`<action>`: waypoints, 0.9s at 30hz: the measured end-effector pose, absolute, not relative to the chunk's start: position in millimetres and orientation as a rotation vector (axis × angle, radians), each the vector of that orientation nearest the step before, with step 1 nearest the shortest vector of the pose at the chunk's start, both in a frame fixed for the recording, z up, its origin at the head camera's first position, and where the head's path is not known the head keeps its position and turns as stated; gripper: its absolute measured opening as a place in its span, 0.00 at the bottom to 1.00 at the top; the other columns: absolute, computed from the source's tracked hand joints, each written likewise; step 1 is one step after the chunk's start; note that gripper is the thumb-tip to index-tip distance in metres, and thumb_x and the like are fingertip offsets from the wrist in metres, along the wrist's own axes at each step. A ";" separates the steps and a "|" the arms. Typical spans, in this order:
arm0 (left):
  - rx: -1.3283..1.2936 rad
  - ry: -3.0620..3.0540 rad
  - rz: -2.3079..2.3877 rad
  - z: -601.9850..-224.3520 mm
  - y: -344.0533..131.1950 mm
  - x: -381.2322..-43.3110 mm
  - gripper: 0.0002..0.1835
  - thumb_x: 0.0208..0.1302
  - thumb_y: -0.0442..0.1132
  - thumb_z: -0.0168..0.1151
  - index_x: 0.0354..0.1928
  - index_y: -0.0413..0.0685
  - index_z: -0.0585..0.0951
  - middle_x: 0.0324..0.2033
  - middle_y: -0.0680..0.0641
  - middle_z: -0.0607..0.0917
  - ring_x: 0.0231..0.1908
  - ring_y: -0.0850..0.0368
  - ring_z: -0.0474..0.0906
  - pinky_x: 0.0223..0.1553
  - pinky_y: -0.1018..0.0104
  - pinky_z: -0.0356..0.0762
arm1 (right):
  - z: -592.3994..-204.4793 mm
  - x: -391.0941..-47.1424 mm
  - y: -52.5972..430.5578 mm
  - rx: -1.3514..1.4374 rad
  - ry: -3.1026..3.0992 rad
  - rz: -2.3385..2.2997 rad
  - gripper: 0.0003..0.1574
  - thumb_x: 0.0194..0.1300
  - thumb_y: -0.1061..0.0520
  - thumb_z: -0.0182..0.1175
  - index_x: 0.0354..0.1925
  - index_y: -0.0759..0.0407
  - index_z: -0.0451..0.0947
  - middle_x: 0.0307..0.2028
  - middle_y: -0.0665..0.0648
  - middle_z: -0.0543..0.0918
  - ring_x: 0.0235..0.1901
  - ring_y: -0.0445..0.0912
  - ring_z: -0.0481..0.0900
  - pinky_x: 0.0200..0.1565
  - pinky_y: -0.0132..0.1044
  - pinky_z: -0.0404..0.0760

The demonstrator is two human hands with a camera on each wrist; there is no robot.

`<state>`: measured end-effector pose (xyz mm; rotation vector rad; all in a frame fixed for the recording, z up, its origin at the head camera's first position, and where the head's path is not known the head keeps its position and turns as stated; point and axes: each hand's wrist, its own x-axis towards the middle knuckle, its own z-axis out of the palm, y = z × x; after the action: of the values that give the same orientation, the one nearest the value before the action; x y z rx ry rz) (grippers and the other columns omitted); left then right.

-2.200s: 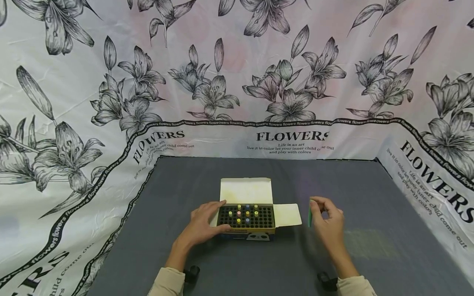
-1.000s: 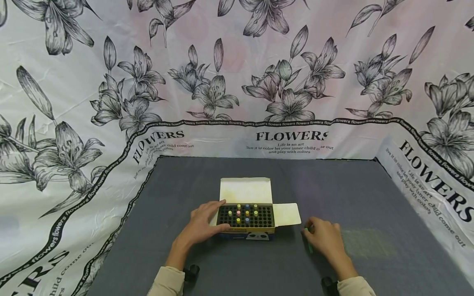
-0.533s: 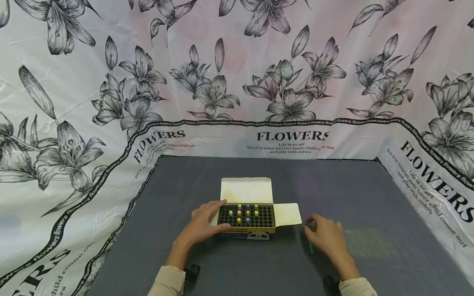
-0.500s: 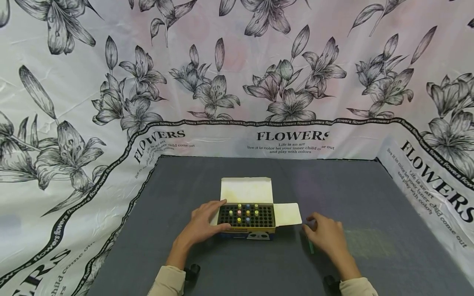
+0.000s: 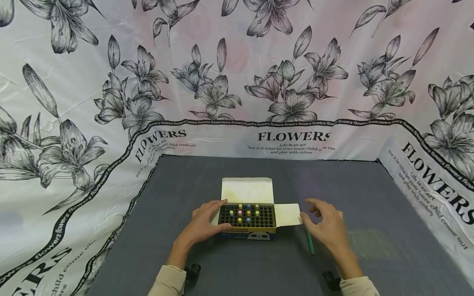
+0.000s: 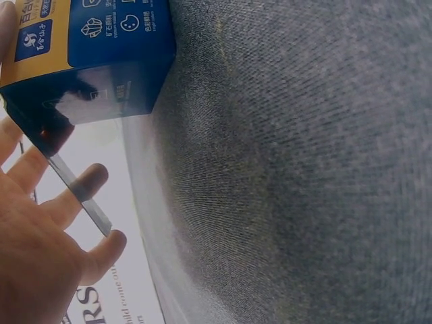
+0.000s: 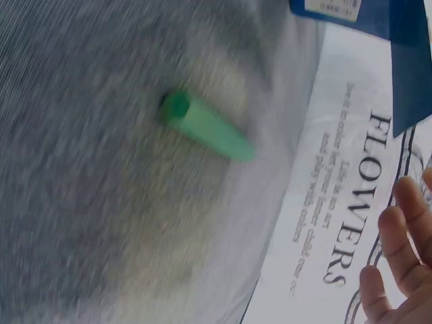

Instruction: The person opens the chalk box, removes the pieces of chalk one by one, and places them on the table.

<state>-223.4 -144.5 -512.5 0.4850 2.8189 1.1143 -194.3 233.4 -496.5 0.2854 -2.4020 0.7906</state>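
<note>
An open box of chalk (image 5: 247,231) stands on the grey table, its black holed tray holding several coloured sticks among many bare holes. My left hand (image 5: 201,222) holds the box at its left end, thumb at the front and a fingertip at the back; in the left wrist view its fingers (image 6: 61,202) spread along the end flap. A green chalk stick (image 5: 310,242) lies on the table to the right of the box. Just above and beyond the stick, my right hand (image 5: 327,226) is loose, its fingers by the right flap and holding nothing. The right wrist view shows the stick (image 7: 209,128) apart from the hand.
The lid (image 5: 247,190) stands up behind the box, and a side flap (image 5: 288,215) extends right. A faint yellowish smear (image 5: 370,243) marks the table. Flower-printed cloth (image 5: 289,139) borders the table's back and sides. Dark wrist devices (image 5: 331,280) sit below the hands.
My right hand lowered the green chalk stick to the table, let it go and lifted away toward the side flap. My left hand stays on the box.
</note>
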 end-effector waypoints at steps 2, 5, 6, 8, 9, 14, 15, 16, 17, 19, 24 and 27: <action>0.484 2.817 1.117 -513.1 -144.8 -223.4 0.44 0.59 0.61 0.73 0.76 0.66 0.67 0.74 0.47 0.69 0.75 0.42 0.60 0.70 0.31 0.48 | -496.0 -196.7 228.0 0.338 -2.369 0.798 0.22 0.55 0.59 0.75 0.50 0.58 0.85 0.31 0.57 0.84 0.32 0.50 0.76 0.42 0.50 0.62; 0.485 2.816 1.122 -513.4 -145.2 -223.1 0.45 0.58 0.61 0.73 0.76 0.66 0.67 0.74 0.46 0.69 0.75 0.41 0.60 0.70 0.30 0.49 | -496.8 -200.6 219.2 0.429 -2.331 0.825 0.23 0.53 0.60 0.76 0.49 0.57 0.85 0.33 0.56 0.83 0.33 0.48 0.74 0.43 0.50 0.60; 0.484 2.815 1.121 -513.3 -145.4 -223.0 0.45 0.59 0.61 0.73 0.77 0.66 0.66 0.74 0.46 0.69 0.75 0.41 0.60 0.70 0.31 0.49 | -497.1 -201.7 216.1 0.464 -2.322 0.835 0.23 0.53 0.60 0.76 0.49 0.57 0.85 0.33 0.56 0.84 0.33 0.48 0.73 0.44 0.50 0.60; 0.486 2.817 1.118 -513.7 -145.6 -223.2 0.45 0.59 0.61 0.73 0.77 0.66 0.66 0.74 0.46 0.69 0.75 0.41 0.61 0.70 0.31 0.49 | -497.8 -204.0 209.8 0.530 -2.307 0.871 0.24 0.52 0.60 0.77 0.49 0.55 0.85 0.35 0.57 0.84 0.36 0.48 0.73 0.45 0.51 0.58; 0.486 2.818 1.119 -513.9 -145.6 -223.4 0.44 0.59 0.61 0.73 0.76 0.66 0.67 0.74 0.46 0.69 0.74 0.41 0.61 0.70 0.31 0.49 | -498.3 -205.2 206.6 0.558 -2.304 0.883 0.24 0.51 0.61 0.77 0.50 0.55 0.85 0.36 0.57 0.84 0.36 0.48 0.73 0.45 0.51 0.58; 0.482 2.815 1.122 -514.1 -145.3 -223.7 0.44 0.59 0.61 0.73 0.76 0.66 0.67 0.74 0.47 0.69 0.75 0.42 0.61 0.70 0.31 0.49 | -501.1 -210.3 191.2 0.659 -2.315 0.951 0.25 0.50 0.62 0.78 0.49 0.55 0.86 0.39 0.56 0.86 0.41 0.48 0.73 0.44 0.48 0.57; 0.482 2.813 1.125 -514.5 -145.3 -223.8 0.44 0.59 0.61 0.72 0.76 0.66 0.67 0.74 0.47 0.69 0.75 0.42 0.61 0.70 0.30 0.49 | -502.2 -211.8 188.4 0.673 -2.320 0.961 0.25 0.50 0.63 0.78 0.49 0.56 0.86 0.39 0.56 0.86 0.41 0.48 0.73 0.44 0.48 0.57; 0.480 2.813 1.125 -514.5 -145.1 -223.6 0.44 0.59 0.61 0.72 0.76 0.67 0.67 0.74 0.47 0.69 0.75 0.42 0.60 0.70 0.30 0.49 | -503.7 -213.3 185.5 0.684 -2.328 0.969 0.26 0.49 0.63 0.78 0.49 0.56 0.86 0.39 0.56 0.86 0.42 0.48 0.73 0.44 0.48 0.57; 0.481 2.813 1.126 -514.7 -145.0 -223.5 0.44 0.59 0.61 0.72 0.76 0.66 0.67 0.74 0.47 0.69 0.75 0.42 0.60 0.70 0.30 0.49 | -504.7 -214.8 182.8 0.694 -2.337 0.977 0.26 0.49 0.63 0.78 0.49 0.55 0.86 0.39 0.56 0.86 0.42 0.47 0.73 0.45 0.48 0.57; 0.478 2.809 1.126 -515.2 -144.8 -223.3 0.44 0.60 0.62 0.72 0.76 0.67 0.67 0.74 0.48 0.69 0.75 0.42 0.60 0.70 0.31 0.49 | -505.5 -217.4 177.2 0.702 -2.371 0.973 0.25 0.50 0.61 0.79 0.49 0.53 0.86 0.39 0.55 0.87 0.43 0.47 0.73 0.46 0.49 0.57; 0.485 2.807 1.127 -515.5 -144.9 -223.9 0.44 0.60 0.61 0.72 0.77 0.67 0.66 0.74 0.47 0.68 0.75 0.42 0.60 0.70 0.31 0.50 | -502.6 -221.3 163.5 0.733 -2.453 0.874 0.25 0.52 0.57 0.79 0.49 0.51 0.86 0.40 0.54 0.87 0.43 0.48 0.74 0.49 0.55 0.60; 0.491 2.805 1.135 -514.8 -145.0 -224.1 0.44 0.60 0.61 0.72 0.77 0.66 0.66 0.74 0.47 0.69 0.74 0.41 0.61 0.69 0.31 0.51 | -502.1 -223.4 156.9 0.762 -2.473 0.816 0.24 0.51 0.56 0.80 0.48 0.51 0.86 0.40 0.53 0.87 0.42 0.48 0.74 0.48 0.56 0.61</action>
<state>-224.1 -145.0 -514.8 0.4910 2.8054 1.1348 -223.4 156.9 -502.1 0.7620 -2.4728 0.8158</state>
